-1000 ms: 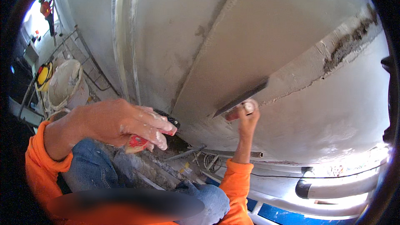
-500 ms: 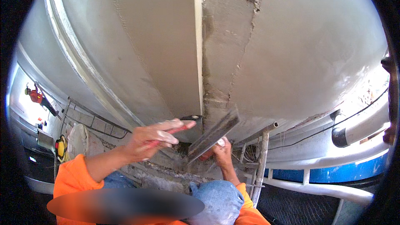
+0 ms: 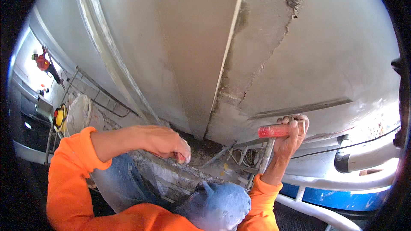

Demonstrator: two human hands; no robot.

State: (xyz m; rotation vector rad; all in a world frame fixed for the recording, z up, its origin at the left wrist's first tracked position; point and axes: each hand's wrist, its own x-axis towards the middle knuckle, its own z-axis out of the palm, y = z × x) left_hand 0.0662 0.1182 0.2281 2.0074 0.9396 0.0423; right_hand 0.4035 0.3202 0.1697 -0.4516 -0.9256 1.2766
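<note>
My right hand [image 3: 295, 134] is closed round the red handle of a plastering trowel [image 3: 274, 131]. The trowel's long flat blade [image 3: 302, 108] lies along the grey plastered wall [image 3: 334, 51], on its lower right part. My left hand [image 3: 165, 141] is curled shut in front of my body, lower and further left. A bit of a red-handled tool [image 3: 180, 158] shows under its fingers; the rest is hidden. Between the hands rises a pale straight edge strip [image 3: 229, 42], with a rougher, cracked band of plaster [image 3: 261, 34] to its right.
A scaffold pole [image 3: 266, 156] stands below my right forearm. White pipes [image 3: 372, 162] and a blue surface [image 3: 329, 197] lie at the right. To the left are a whitish bucket-like container [image 3: 81, 113], a metal frame [image 3: 102, 94] and another person [image 3: 43, 63] further off.
My right hand has moved up and right, laying the trowel blade on the wall. My left hand has turned and dropped slightly, with its tool now mostly hidden. The view has tilted.
</note>
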